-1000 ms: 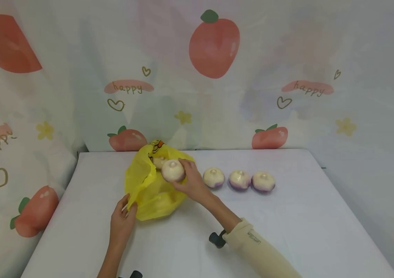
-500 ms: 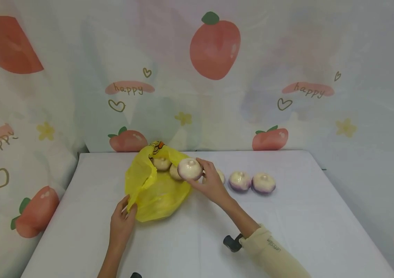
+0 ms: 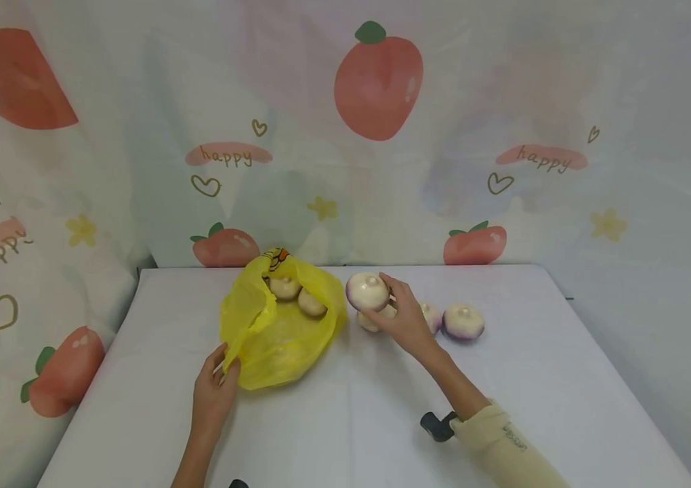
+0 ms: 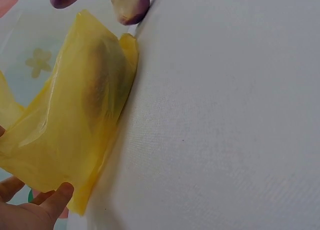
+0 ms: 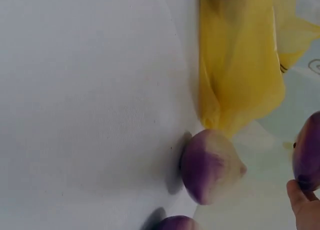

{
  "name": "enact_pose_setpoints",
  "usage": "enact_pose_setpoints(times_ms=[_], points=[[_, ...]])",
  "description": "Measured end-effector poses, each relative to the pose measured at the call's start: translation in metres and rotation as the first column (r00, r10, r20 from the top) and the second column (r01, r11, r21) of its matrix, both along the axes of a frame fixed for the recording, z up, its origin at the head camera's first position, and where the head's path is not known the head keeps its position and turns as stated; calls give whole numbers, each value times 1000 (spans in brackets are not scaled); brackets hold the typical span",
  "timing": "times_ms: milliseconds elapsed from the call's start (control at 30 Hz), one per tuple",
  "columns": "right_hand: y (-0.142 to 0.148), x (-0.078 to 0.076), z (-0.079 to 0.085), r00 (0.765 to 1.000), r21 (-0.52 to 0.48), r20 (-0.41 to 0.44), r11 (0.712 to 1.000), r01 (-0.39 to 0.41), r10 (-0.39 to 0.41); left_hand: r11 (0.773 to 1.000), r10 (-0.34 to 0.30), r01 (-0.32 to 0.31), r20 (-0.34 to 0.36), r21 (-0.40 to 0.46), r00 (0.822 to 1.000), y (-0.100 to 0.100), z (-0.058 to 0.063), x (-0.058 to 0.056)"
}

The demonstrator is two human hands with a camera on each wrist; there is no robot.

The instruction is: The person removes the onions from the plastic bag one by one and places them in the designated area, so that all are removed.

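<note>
The right hand (image 3: 409,324)'s fingers gripped a purple-and-white turnip (image 3: 366,291) in the air, at two o'clock from the yellow bag (image 3: 237,312). The left hand (image 3: 214,393)'s fingers pinched the bag's edge at eight o'clock. Two bagged turnips (image 3: 284,288) showed; three loose turnips (image 3: 464,322) sat on the tabletop (image 3: 321,434) around three o'clock.

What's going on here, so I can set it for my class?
A person's right hand holds a purple-and-white vegetable in the air, just right of a yellow bag. The left hand grips the bag's edge. At least two more vegetables lie inside the bag, and three others rest on the white table to its right.
</note>
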State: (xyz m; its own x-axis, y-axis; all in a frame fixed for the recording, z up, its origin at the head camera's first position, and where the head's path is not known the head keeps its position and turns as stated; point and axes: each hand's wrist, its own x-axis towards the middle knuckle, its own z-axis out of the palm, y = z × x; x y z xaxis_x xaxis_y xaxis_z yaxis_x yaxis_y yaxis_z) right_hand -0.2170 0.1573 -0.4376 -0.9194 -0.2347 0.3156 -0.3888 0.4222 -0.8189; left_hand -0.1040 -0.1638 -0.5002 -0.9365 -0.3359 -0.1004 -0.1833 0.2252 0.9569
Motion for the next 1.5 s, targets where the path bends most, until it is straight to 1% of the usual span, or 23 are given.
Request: enact_pose_setpoints(times_ms=[133,200,333,567,800,1033,1133,1200,1367,1433,1500], points=[[16,-3,1,999,78,-25,996,40,-39,1000,8,-8,-12,-2,1000,0,-1,0],[25,-6,0,998,101,-31,993,62,-59,1000,15,-15,-27,-9,1000,1,-1,1],[45,-11,-2,994,108,-13,988,108,-108,999,34,-35,-48,-27,998,2,-2,1],[80,-13,-7,983,160,18,971,179,-184,1000,17,-17,-31,-8,999,0,-3,-1],[110,-10,-7,962,223,43,941,253,-269,999,27,-27,-38,-18,999,1,-1,-2],[140,-4,-11,950,230,-10,924,306,-312,1000,10,-11,-41,-9,999,1,0,0],[153,-1,-14,946,242,-17,917,318,-324,1000,11,-11,-34,0,999,1,1,0],[162,1,-15,942,252,-23,909,331,-336,1000,19,-19,-34,-1,999,2,0,-1],[182,2,-21,930,282,-48,889,361,-363,1000,9,-9,-18,10,1000,0,0,-3],[189,3,-22,927,304,-38,880,366,-372,1000,-3,3,-10,19,1000,-1,1,-3],[194,5,-21,918,330,-2,866,375,-396,1000,-5,5,-4,23,1000,-1,1,-3]])
